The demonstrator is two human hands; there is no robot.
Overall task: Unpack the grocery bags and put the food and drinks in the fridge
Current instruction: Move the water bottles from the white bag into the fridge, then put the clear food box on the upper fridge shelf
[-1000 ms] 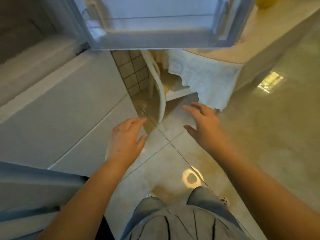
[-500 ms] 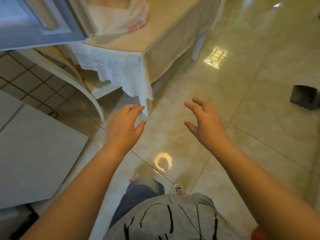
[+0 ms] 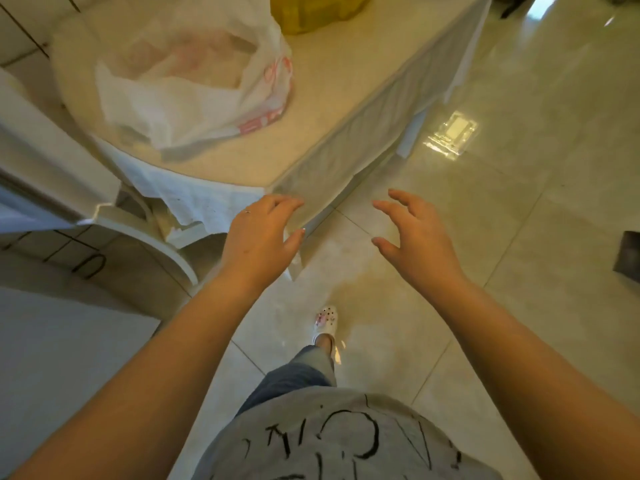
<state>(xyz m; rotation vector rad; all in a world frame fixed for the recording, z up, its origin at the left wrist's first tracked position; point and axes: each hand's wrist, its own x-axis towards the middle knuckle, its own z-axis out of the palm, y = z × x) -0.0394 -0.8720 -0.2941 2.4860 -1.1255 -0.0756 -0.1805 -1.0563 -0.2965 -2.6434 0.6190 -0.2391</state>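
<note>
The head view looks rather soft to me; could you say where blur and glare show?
Head view: the white plastic bag and table are smeared by motion; both hands stay fairly sharp; a bright window glare sits on the glossy floor; wide-angle bending at edges.

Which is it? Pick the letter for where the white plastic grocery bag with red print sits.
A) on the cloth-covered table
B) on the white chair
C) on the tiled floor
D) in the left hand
A: the white plastic grocery bag with red print rests on the cloth-covered table, while both hands, left hand and right hand, hold nothing.
</note>
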